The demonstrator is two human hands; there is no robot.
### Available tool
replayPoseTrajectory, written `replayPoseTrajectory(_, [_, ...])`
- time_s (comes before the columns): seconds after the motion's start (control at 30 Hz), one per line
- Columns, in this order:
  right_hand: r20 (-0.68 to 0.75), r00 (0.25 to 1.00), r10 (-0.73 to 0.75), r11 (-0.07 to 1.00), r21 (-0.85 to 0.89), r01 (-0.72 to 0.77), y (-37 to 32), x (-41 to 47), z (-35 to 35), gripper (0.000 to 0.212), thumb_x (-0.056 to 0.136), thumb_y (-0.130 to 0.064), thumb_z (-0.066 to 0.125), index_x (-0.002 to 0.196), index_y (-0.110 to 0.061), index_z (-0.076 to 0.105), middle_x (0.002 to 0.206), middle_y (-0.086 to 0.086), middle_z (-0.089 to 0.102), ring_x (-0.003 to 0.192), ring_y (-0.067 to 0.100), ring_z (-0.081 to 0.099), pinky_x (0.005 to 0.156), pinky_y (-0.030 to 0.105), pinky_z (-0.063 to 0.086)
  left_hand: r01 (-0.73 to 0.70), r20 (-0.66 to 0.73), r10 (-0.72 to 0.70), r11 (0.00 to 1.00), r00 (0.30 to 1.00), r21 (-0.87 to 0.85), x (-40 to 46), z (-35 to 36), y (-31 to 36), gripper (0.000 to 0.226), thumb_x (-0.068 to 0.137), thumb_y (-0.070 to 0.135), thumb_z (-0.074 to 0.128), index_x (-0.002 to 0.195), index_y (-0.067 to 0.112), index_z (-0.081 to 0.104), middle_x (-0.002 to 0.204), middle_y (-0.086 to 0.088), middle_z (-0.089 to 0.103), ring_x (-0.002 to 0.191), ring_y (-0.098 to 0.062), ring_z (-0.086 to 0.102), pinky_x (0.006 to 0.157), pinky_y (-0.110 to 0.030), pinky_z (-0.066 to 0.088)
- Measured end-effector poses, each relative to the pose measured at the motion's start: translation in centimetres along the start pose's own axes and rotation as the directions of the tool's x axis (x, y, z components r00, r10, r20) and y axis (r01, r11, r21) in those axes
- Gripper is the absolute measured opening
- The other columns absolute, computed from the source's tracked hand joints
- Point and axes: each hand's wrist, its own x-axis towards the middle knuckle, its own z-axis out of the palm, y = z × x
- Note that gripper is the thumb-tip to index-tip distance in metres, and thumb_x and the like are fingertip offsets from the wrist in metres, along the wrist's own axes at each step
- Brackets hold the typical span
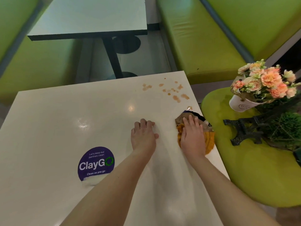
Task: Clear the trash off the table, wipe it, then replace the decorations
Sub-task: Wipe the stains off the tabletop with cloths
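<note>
Orange-brown spills lie beyond the right hand, pressed flat on a rag, probably bunched. Left hand rests spread, empty. Wiping underway; next, push the rag forward through them.

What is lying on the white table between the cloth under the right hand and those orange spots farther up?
Nothing visible. The right hand presses the crumpled orange, tan and dark cloth flat near the white table's right edge, and only bare tabletop separates it from the orange spill spots beyond.
</note>
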Motion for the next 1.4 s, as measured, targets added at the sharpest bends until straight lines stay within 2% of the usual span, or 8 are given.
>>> replayPoseTrajectory(0.2, [0.067, 0.951, -0.301, 0.949, 0.116, 0.293, -0.7, -4.9, -0.4, 0.047, 0.1, -0.029, 0.032, 0.143, -0.02, 0.049, 0.156, -0.001, 0.035, 0.148, 0.017, 0.023, 0.118, 0.043, 0.026, -0.024, 0.01, 0.024, 0.999, 1.0, 0.025, -0.1, -0.1, -0.2, 0.047, 0.099, 0.044, 0.045, 0.143, 0.029, 0.036, 0.135, 0.002, 0.039, 0.125, -0.021, 0.035, 0.101, -0.03, 0.029])
replayPoseTrajectory(0.4, [-0.023, 0.999, -0.049, 0.998, 0.039, 0.05, 2.4, -1.3, -1.4, 0.041, 0.099, -0.031, 0.04, 0.136, -0.025, 0.058, 0.154, 0.011, 0.038, 0.144, 0.031, 0.029, 0.118, 0.045, 0.025, -0.076, 0.008, 0.076, 0.996, 0.997, 0.043, -0.1, -0.2, -1.0, 0.049, 0.097, 0.049, 0.044, 0.144, 0.034, 0.037, 0.134, 0.008, 0.04, 0.124, -0.018, 0.036, 0.101, -0.03, 0.026])
replayPoseTrajectory(0.57, [-0.091, 0.989, 0.116, 0.96, 0.267, -0.088, 2.3, 4.4, -0.5, 0.046, 0.103, -0.026, 0.03, 0.138, -0.009, 0.053, 0.147, 0.009, 0.048, 0.142, 0.025, 0.035, 0.12, 0.041, 0.022, 0.019, -0.1, -0.028, 0.996, 0.995, -0.09, 1.7, -1.1, -1.2, 0.03, 0.094, 0.047, 0.05, 0.118, 0.037, 0.063, 0.116, 0.013, 0.057, 0.113, -0.013, 0.049, 0.096, -0.03, 0.026])
replayPoseTrajectory(0.67, [-0.08, 0.986, 0.146, 0.944, 0.309, -0.114, 1.3, 7.8, 0.2, 0.042, 0.106, -0.021, 0.031, 0.142, -0.006, 0.048, 0.148, 0.01, 0.048, 0.144, 0.024, 0.033, 0.121, 0.037, 0.018, 0.071, -0.144, -0.098, 0.981, 0.985, -0.18, 3.8, -1.1, -1.1, 0.025, 0.098, 0.04, 0.048, 0.117, 0.036, 0.063, 0.115, 0.012, 0.06, 0.114, -0.012, 0.05, 0.093, -0.029, 0.025])
replayPoseTrajectory(0.8, [0.007, 0.998, 0.064, 0.965, 0.256, -0.064, -0.7, 10.7, 1.0, 0.045, 0.105, -0.024, 0.028, 0.145, -0.01, 0.046, 0.155, 0.011, 0.037, 0.147, 0.026, 0.024, 0.123, 0.039, 0.01, 0.106, -0.159, -0.132, 0.981, 0.978, -0.161, 7.0, -1.3, -1.2, 0.034, 0.098, 0.034, 0.051, 0.132, 0.032, 0.053, 0.133, 0.005, 0.05, 0.126, -0.018, 0.04, 0.099, -0.032, 0.027])
replayPoseTrajectory(1.0, [0.142, 0.904, -0.403, 0.909, 0.182, 0.376, 0.4, 7.3, 0.7, 0.05, 0.1, -0.039, 0.026, 0.148, -0.035, 0.039, 0.16, -0.005, 0.025, 0.15, 0.016, 0.017, 0.122, 0.038, 0.015, 0.208, -0.003, -0.208, 0.976, 0.978, -0.062, 10.6, -1.9, -2.1, 0.062, 0.091, 0.046, 0.061, 0.145, 0.027, 0.037, 0.149, 0.001, 0.034, 0.135, -0.022, 0.031, 0.107, -0.036, 0.026])
replayPoseTrajectory(1.23, [0.048, 0.995, -0.088, 0.996, 0.024, 0.087, 1.2, 13.6, 1.5, 0.047, 0.104, -0.029, 0.03, 0.15, -0.025, 0.037, 0.161, 0.006, 0.025, 0.15, 0.025, 0.017, 0.123, 0.038, 0.008, 0.184, -0.004, -0.184, 0.983, 0.983, 0.004, 11.0, -2.5, -2.2, 0.065, 0.087, 0.053, 0.063, 0.142, 0.026, 0.04, 0.141, 0.0, 0.04, 0.13, -0.022, 0.035, 0.103, -0.036, 0.031])
replayPoseTrajectory(1.4, [0.089, 0.955, -0.284, 0.957, 0.093, 0.276, -1.2, 8.9, 1.8, 0.053, 0.101, -0.038, 0.021, 0.15, -0.027, 0.038, 0.161, -0.001, 0.025, 0.15, 0.018, 0.017, 0.123, 0.036, 0.013, 0.192, 0.007, -0.192, 0.981, 0.981, 0.023, 11.0, -2.6, -2.1, 0.065, 0.086, 0.054, 0.063, 0.142, 0.027, 0.041, 0.14, 0.0, 0.041, 0.129, -0.021, 0.036, 0.102, -0.035, 0.031])
